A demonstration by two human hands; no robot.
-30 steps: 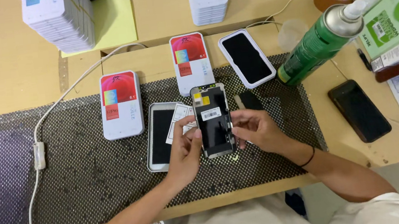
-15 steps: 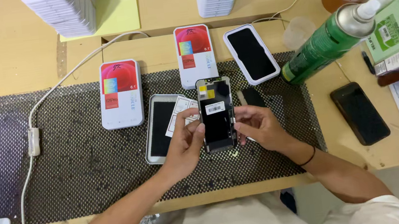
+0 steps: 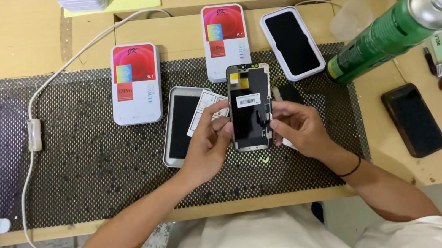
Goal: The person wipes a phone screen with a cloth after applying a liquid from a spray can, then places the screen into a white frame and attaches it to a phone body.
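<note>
Both hands hold a black phone screen panel [image 3: 249,107] upright over the black mesh mat [image 3: 69,158], its back side with a white barcode sticker facing me. My left hand [image 3: 207,145] grips its left edge. My right hand [image 3: 296,126] grips its right edge. Under the left hand lies an open grey tray [image 3: 177,126] with a dark screen and a white card [image 3: 205,109] on it.
Two white-and-red boxes [image 3: 135,84] [image 3: 226,40] and a tray with a black screen [image 3: 292,43] lie beyond. A green spray can [image 3: 388,35], a black phone [image 3: 413,118] and packets sit at right. A white cable [image 3: 33,134] runs at left.
The screen panel and both hands stay together in the same grip; the view has shifted slightly, with the panel held a little lower in frame.
</note>
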